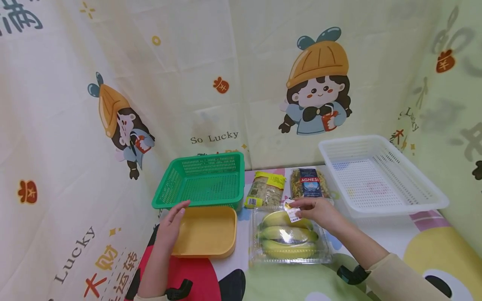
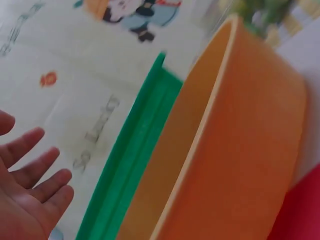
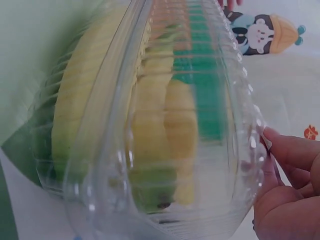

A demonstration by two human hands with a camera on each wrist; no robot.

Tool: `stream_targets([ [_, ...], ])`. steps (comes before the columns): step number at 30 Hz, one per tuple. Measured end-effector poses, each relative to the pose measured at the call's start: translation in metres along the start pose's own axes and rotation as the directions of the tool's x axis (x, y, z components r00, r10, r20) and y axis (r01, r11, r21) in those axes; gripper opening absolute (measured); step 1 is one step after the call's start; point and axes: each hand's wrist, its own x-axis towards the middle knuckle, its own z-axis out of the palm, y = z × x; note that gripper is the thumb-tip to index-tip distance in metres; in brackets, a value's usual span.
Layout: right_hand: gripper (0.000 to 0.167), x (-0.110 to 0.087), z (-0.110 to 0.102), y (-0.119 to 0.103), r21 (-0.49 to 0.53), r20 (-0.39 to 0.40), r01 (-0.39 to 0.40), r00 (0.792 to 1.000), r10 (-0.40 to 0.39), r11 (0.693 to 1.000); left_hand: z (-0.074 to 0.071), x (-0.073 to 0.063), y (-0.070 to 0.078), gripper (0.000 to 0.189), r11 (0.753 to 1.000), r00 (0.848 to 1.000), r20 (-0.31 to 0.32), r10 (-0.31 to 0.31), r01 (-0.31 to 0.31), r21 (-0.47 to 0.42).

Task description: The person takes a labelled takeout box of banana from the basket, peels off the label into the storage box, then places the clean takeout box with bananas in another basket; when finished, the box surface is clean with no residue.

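Note:
A clear plastic clamshell box [image 1: 290, 257] of bananas [image 1: 289, 236] stands on the table in front of me, its lid down. Above its far side my right hand [image 1: 320, 212] pinches a small white printed label [image 1: 292, 212] between thumb and fingers. The right wrist view shows the fingertips [image 3: 272, 142] close against the box; whether the label is stuck to the lid, I cannot tell. My left hand [image 1: 169, 229] hovers at the left side of an orange tray [image 1: 205, 234], holding nothing. Its fingers [image 2: 30, 145] are spread and relaxed in the left wrist view.
Behind the tray stands a green plastic basket [image 1: 205, 184]. Two food packets lie at the back: a yellow-labelled bag [image 1: 265, 190] and an AGNESI pasta bag [image 1: 310, 184]. A white basket [image 1: 376, 184] is at the right. Printed cloth [image 1: 256, 83] hangs around the table.

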Motion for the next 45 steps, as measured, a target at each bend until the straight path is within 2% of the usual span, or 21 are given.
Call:
stream_targets([
  [3,0.032,0.000,0.000,0.002,0.026,0.016,0.009,1.000,-0.009,1.000,-0.021,0.001,-0.016,0.052,0.997,0.997,-0.039,-0.072,0.072,-0.002],
  [6,0.032,0.000,0.000,0.003,0.036,0.035,0.025,0.999,-0.027,0.999,-0.035,0.002,-0.034,0.057,0.990,0.985,-0.099,-0.141,0.139,-0.027],
  [10,0.034,-0.001,0.000,0.005,0.026,0.041,0.042,0.998,-0.043,0.999,-0.045,0.004,-0.055,0.058,0.974,0.956,-0.185,-0.227,0.221,-0.055],
  [13,0.034,0.000,0.000,0.004,0.031,0.038,0.043,0.998,-0.044,0.999,-0.046,0.007,-0.066,0.060,0.962,0.942,-0.195,-0.273,0.270,-0.039],
  [15,0.035,-0.001,0.000,0.004,0.031,0.040,0.049,0.998,-0.050,0.998,-0.046,0.008,-0.073,0.061,0.954,0.937,-0.181,-0.298,0.299,-0.022],
  [18,0.037,0.000,0.000,0.001,0.038,0.042,0.072,0.996,-0.074,0.997,-0.046,0.011,-0.083,0.060,0.950,0.936,-0.163,-0.311,0.310,-0.032],
  [21,0.040,0.001,-0.002,-0.002,0.041,0.055,0.100,0.993,-0.102,0.994,-0.045,0.016,-0.091,0.058,0.953,0.945,-0.120,-0.303,0.304,-0.015],
  [24,0.041,0.001,-0.003,-0.005,0.050,0.073,0.105,0.991,-0.108,0.993,-0.043,0.021,-0.098,0.057,0.955,0.955,-0.040,-0.295,0.293,-0.049],
  [25,0.041,0.002,-0.004,-0.007,0.050,0.081,0.101,0.991,-0.105,0.994,-0.042,0.023,-0.100,0.056,0.956,0.957,-0.012,-0.289,0.288,-0.062],
  [28,0.039,0.004,-0.004,-0.013,0.037,0.097,0.084,0.992,-0.087,0.996,-0.040,0.025,-0.103,0.054,0.945,0.960,0.069,-0.270,0.278,-0.175],
  [32,0.036,0.008,-0.002,-0.024,0.010,0.113,0.075,0.991,-0.076,0.997,-0.040,0.025,-0.103,0.053,0.908,0.954,0.143,-0.263,0.295,-0.298],
  [35,0.035,0.014,0.000,-0.033,-0.010,0.129,0.091,0.988,-0.089,0.996,-0.040,0.025,-0.104,0.055,0.887,0.949,0.158,-0.273,0.312,-0.340],
  [45,0.033,0.038,0.017,-0.065,-0.075,0.199,0.123,0.974,-0.106,0.990,-0.035,0.025,-0.102,0.055,0.856,0.938,0.124,-0.324,0.346,-0.385],
])
